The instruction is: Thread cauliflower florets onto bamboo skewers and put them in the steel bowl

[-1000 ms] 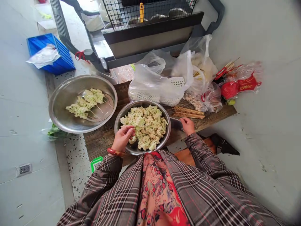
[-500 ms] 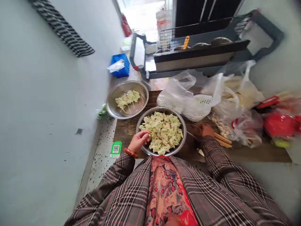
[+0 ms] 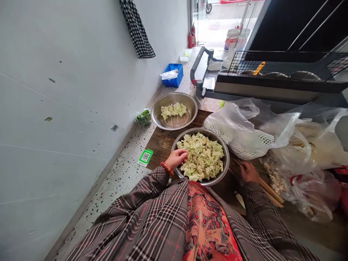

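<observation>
Cauliflower pieces [image 3: 203, 156] fill a steel bowl [image 3: 227, 159] in front of me. Over its left rim is my left hand [image 3: 177, 158], fingers pinched together at the cauliflower; whatever lies between the fingertips is too small to make out. My right hand [image 3: 249, 172] is right of the bowl, fingers curled round thin wooden skewers [image 3: 272, 192] lying on the dark wooden table [image 3: 159, 145]. Skewered cauliflower [image 3: 174, 110] rests in a second steel bowl [image 3: 191, 117] at the back left.
Plastic bags [image 3: 233, 119] and a white basket [image 3: 250, 148] stand behind and right of the near bowl. A knife [image 3: 240, 200] lies near the front edge. A blue crate [image 3: 173, 75] and bagged greens [image 3: 143, 117] are by the left wall.
The view has turned left, so the bowls and hands appear farther right. My left hand remains at the bowl's left rim and my right hand at the skewers.
</observation>
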Demonstrator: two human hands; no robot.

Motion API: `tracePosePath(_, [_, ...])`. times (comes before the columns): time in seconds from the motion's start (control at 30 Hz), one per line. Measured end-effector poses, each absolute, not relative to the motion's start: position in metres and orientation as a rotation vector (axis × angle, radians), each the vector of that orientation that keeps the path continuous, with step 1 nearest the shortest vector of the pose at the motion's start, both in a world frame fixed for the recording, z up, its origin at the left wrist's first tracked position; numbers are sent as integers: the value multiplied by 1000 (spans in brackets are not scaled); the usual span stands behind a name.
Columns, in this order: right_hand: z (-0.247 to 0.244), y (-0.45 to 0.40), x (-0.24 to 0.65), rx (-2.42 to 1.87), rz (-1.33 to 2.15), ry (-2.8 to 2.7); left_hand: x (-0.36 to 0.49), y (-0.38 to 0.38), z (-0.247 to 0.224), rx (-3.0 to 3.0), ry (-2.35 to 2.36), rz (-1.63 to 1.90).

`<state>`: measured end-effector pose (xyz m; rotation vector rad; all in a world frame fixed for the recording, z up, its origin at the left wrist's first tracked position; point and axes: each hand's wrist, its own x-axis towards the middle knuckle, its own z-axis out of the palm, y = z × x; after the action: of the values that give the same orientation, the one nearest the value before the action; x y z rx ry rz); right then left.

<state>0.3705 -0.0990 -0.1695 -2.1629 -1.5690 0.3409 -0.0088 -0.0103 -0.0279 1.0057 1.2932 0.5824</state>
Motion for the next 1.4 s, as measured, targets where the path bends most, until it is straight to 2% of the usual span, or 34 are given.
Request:
tracePosePath(0.17, [-166,-91,363,-2005,330,-1515,-10,-13,-29,1005,1289,586])
tracePosePath(0.37, [-76,-77,319,-1783,172,-1254,-15,-15,-32,1021,1333,615])
tracePosePath(0.5, [-35,-71,288,-1650,415,-1092,-12,-12,-34,1063,1358,627])
tracePosePath(0.67, [-45,-82,256,-1470,798,-808,-10,-8,-41,1308,1395,652])
tracePosePath(0.83, [-64,-95,242,-1446,1019,-671,-9,-4,-54,1379,1450,557])
tracePosePath(0.97, [-72,-97,247,-1474,1039,-592,10,3,-59,1654,1412,436])
tracePosePath(1.17, [-73,-98,247,-1497,1053,-604,62,16,-63,2015,1091,378])
tracePosePath(1.4, [-72,-103,244,-1512,1063,-571,99,20,-77,2248,905,42])
